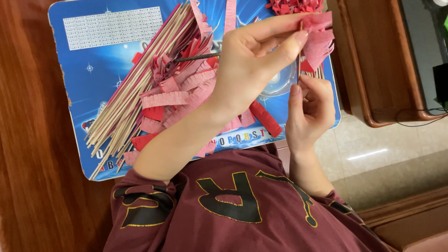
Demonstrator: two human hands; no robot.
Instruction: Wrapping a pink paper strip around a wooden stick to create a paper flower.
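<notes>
Observation, person seated at a wooden table [32, 140], camera looking down over the chest.

Left hand [254, 60]: raised over the blue board [93, 60], thumb and forefinger pinched shut on a fringed pink paper strip [319, 44] at the far right of the board. Right hand [308, 114]: just below it, fingers closed narrowly around the lower part of a thin stick [298, 70], which stands roughly upright between the two hands. The strip touches the stick's upper end; whether it is already wound on I cannot tell.

Surroundings: a bundle of bare wooden sticks [126, 93] lies fanned diagonally across the left of the board; a loose heap of cut red and pink fringed strips [182, 88] lies in the middle, partly under the left forearm. A clear round dish [280, 84] shows beneath the left hand. More red fringe [294, 5] sits at the far edge.

Judgement: the step in hand looks like wrapping fringe around a stick. The next move would call for steady tension from the left pinch while the right fingers twirl the stick, keeping each turn overlapping.
</notes>
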